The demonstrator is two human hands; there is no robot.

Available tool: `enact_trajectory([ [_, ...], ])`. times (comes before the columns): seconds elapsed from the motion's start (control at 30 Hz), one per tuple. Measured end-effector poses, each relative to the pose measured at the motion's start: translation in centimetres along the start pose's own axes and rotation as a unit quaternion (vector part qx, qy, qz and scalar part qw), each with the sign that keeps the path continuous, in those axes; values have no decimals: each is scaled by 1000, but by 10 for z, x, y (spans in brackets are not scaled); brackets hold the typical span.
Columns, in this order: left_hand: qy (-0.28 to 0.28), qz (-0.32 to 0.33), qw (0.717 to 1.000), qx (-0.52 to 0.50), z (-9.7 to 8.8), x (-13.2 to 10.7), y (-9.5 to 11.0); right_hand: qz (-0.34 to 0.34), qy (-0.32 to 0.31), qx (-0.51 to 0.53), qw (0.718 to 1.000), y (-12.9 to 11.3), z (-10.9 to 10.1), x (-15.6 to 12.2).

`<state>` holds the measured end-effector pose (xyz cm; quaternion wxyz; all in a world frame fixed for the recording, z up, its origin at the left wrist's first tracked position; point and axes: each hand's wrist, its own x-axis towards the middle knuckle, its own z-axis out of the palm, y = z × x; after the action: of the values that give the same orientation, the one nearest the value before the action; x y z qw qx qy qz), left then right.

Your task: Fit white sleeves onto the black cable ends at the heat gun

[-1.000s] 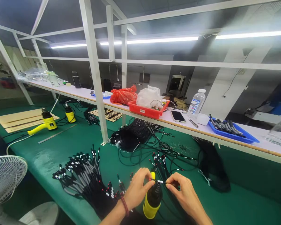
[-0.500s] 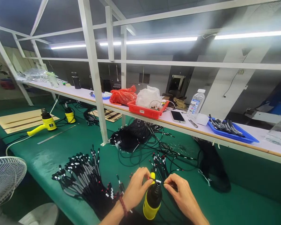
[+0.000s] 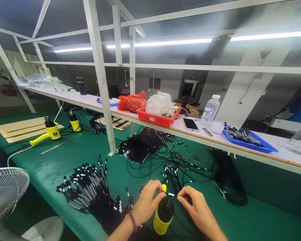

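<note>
Between both hands stretches a thin black cable (image 3: 174,195) with a white label and a red tip. My left hand (image 3: 149,201), with a bead bracelet at the wrist, pinches its tip end. My right hand (image 3: 194,202) grips it on the other side of the label, thumb against forefinger. Directly below the label points the nozzle of an upright yellow and black heat gun (image 3: 163,214). A large bundle of black and grey cables (image 3: 90,190) lies left of my hands. More red-tipped cables (image 3: 171,172) lie just beyond them.
Over the green table runs a shelf (image 3: 165,129) carrying a red tray (image 3: 154,118), a phone (image 3: 190,124), a water bottle (image 3: 210,110) and a blue tray (image 3: 263,145). Other heat guns (image 3: 51,130) lie at far left. A fan (image 3: 7,194) stands at the near left edge.
My right hand has shifted very slightly to the right, and the label sits a touch farther right above the nozzle. Both hands keep their pinch on the cable.
</note>
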<state>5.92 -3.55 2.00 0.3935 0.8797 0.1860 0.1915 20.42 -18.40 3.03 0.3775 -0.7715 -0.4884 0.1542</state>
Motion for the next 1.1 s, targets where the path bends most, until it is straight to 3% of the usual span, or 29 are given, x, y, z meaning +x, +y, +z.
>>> enact_trajectory([
  [0.23, -21, -25, 998, 51, 5, 1, -3, 21, -28, -26, 999, 5, -1, 1],
  [0.43, 5, 39, 999, 0, 3, -2, -3, 1, 7, 12, 1000, 1, 0, 1],
  [0.53, 30, 24, 999, -2, 0, -1, -3, 12, 20, 13, 1000, 1, 1, 5],
  [0.6, 44, 1, 999, 14, 0, 2, -11, 34, 71, 6, 997, 12, 2, 10],
  [0.7, 19, -66, 991, 117, 2, 3, -44, 51, 221, -30, 973, 49, 8, 17],
  [0.77, -32, -120, 972, 197, 8, 0, -77, 70, 270, -44, 959, 83, 14, 17],
  [0.87, -91, -164, 954, 233, 22, -11, -126, 160, 267, -10, 950, 128, 24, 8],
  [0.93, -133, -178, 941, 257, 33, -18, -150, 185, 257, 3, 949, 148, 31, -3],
  [1.1, -245, -134, 912, 299, 58, -27, -179, 209, 211, 70, 952, 160, 44, -26],
])
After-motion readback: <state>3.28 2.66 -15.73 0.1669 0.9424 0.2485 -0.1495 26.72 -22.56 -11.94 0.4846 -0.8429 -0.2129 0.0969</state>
